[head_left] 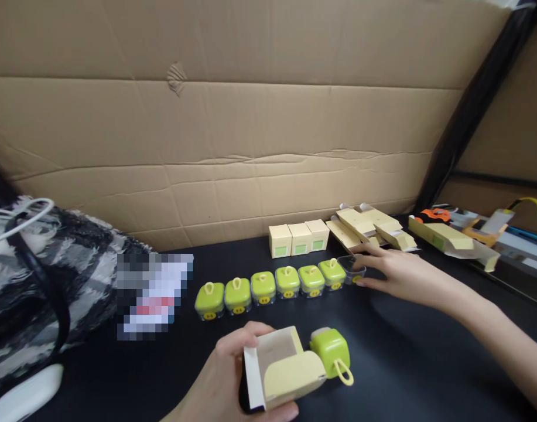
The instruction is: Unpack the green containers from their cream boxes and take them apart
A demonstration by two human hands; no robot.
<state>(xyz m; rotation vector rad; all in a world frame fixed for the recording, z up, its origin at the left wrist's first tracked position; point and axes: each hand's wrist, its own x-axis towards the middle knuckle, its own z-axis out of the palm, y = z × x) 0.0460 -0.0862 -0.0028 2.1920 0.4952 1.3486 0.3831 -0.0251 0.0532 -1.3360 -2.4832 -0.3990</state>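
Note:
My left hand is closed around a small pale-yellow cardboard box, whose flaps stand open and whose inside looks bare. Just right of the box, a green lid with a pale-yellow loop lies tipped on the black table. Farther back, my right hand grips a clear plastic container without a lid, thumb in front and fingers behind. That container stands at the right end of a row of several clear containers with green looped lids and round yellow stickers.
Three closed yellow boxes stand behind the row, beside a pile of flattened boxes. Another opened box and an orange tool lie at right. Patterned cloth and a white object are at left. Cardboard walls the back.

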